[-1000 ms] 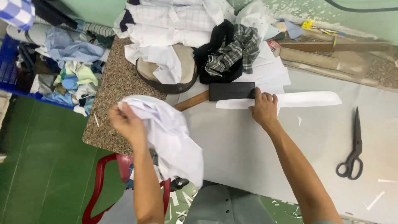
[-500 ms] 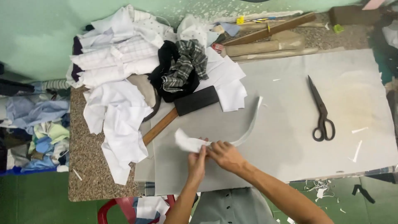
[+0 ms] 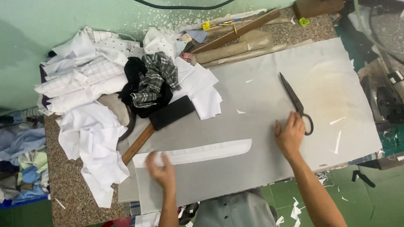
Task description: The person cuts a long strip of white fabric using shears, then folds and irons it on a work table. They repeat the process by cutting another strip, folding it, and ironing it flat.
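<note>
White fabric, a long curved strip (image 3: 198, 153), is laid flat on the grey board (image 3: 252, 96), its left end brushed by the blurred, open left hand (image 3: 162, 172). Beyond the strip's right end, the right hand (image 3: 289, 135) is spread with nothing grasped, fingertips just touching the black scissors (image 3: 296, 102). Above the strip, a wooden-handled black mallet (image 3: 162, 120) is seen, with heaped white garments (image 3: 90, 134) left of it.

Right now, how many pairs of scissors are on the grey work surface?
1: the black scissors lie on the grey work surface, handles beside the right hand. More may be hidden under the cloth pile.
</note>
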